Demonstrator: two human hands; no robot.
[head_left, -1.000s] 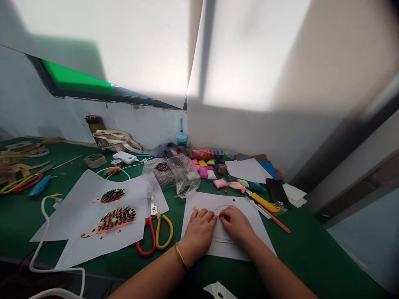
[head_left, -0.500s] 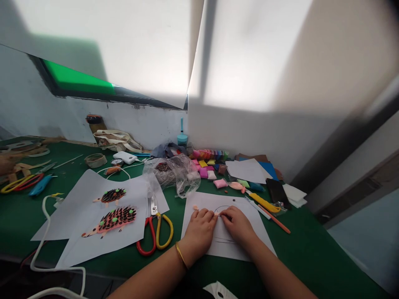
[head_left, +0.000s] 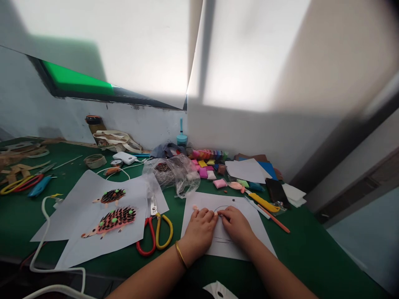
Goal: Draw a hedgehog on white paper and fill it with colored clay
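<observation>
A white sheet of paper (head_left: 229,251) with a thin drawn outline lies in front of me. My left hand (head_left: 199,230) rests on it, palm down, fingers stretched out. Close beside it, my right hand (head_left: 235,224) has thumb and forefinger pinched at a small peach bit of modelling clay (head_left: 216,213). This bit lies on the drawn line, near the fingertips of both hands and partly covered by them. Another peach clay lump (head_left: 195,207) sits on the sheet beyond my left fingers. A small dark dot (head_left: 233,200) is near the sheet's far edge.
Red-and-yellow-handled scissors (head_left: 155,232) lie left of the sheet. Further left, papers (head_left: 70,216) carry two clay hedgehogs. Behind are a clear plastic bag (head_left: 171,172) and several clay packets (head_left: 203,172). A yellow cutter (head_left: 264,202) and an orange pencil (head_left: 274,219) lie right.
My right fingers have shifted very slightly left, nearer the bit of clay. My left hand stays in place on the paper.
</observation>
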